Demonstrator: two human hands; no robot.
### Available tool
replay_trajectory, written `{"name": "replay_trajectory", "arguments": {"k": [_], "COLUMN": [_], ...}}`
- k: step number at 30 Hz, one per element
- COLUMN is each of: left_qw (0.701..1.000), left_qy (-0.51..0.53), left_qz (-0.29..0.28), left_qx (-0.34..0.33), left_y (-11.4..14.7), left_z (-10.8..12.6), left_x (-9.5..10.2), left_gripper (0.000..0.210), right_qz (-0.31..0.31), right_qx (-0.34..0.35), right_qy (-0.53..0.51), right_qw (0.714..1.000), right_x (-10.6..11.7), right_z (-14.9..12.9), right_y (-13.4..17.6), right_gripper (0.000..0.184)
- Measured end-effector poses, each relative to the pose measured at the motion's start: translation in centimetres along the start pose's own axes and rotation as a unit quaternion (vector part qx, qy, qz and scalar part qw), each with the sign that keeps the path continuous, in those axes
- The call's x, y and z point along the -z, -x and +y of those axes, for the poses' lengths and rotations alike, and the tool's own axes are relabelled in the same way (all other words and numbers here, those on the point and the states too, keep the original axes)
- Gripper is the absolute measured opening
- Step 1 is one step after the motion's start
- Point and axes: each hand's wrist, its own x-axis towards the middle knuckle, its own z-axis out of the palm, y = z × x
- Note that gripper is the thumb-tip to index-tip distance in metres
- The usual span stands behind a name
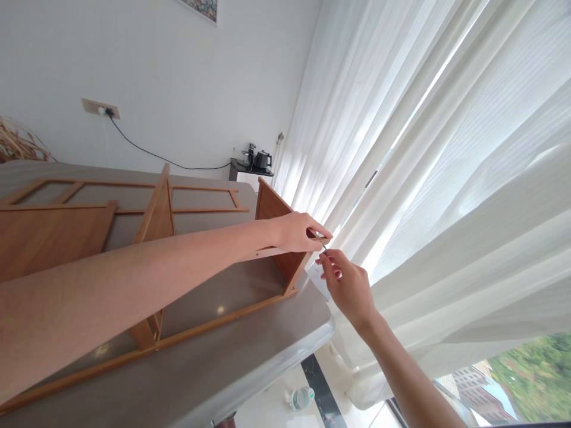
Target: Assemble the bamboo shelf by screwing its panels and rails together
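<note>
A brown wooden frame (223,318) with upright panels lies on the grey padded surface. My left hand (292,230) reaches across it to the far end, its fingers closed round the end of a wooden bar (320,239) beside the end panel (292,264). Just below, my right hand (350,285) pinches a thin metal piece (324,247) that meets the bar's end. Whether this is a screw or a hex key is too small to tell. Partway along the frame stands a middle panel (156,208); my left forearm hides part of it.
Behind lies a ladder-like wooden frame (205,210), with a flat wooden panel (53,232) at left. A black kettle (263,160) stands on a small cabinet (250,177) by the wall. White curtains (423,178) hang close at right. A clear plastic bottle (302,398) is on the floor.
</note>
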Motion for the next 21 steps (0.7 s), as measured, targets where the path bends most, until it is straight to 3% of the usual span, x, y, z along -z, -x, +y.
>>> {"name": "replay_trajectory", "arguments": {"k": [3, 7, 13, 21], "left_qw": [1.000, 1.000, 1.000, 1.000], "left_qy": [-0.004, 0.000, 0.000, -0.001], "left_qz": [0.005, -0.002, -0.008, -0.008], "left_qx": [0.002, 0.002, 0.004, 0.008], "left_y": [0.0, 0.1, 0.3, 0.3], "left_z": [0.1, 0.3, 0.4, 0.6], "left_x": [0.0, 0.2, 0.4, 0.4], "left_gripper": [0.047, 0.047, 0.048, 0.050], "right_qz": [-0.018, 0.029, 0.039, 0.074], "right_qx": [-0.043, -0.002, 0.011, 0.085], "right_qy": [-0.055, 0.028, 0.021, 0.103], "right_qw": [0.997, 0.999, 0.999, 0.988], "right_x": [-0.2, -0.1, -0.2, -0.3], "right_z": [-0.4, -0.2, -0.5, 0.6], "right_y": [0.1, 0.0, 0.2, 0.2], "right_gripper": [0.023, 0.021, 0.020, 0.018]}}
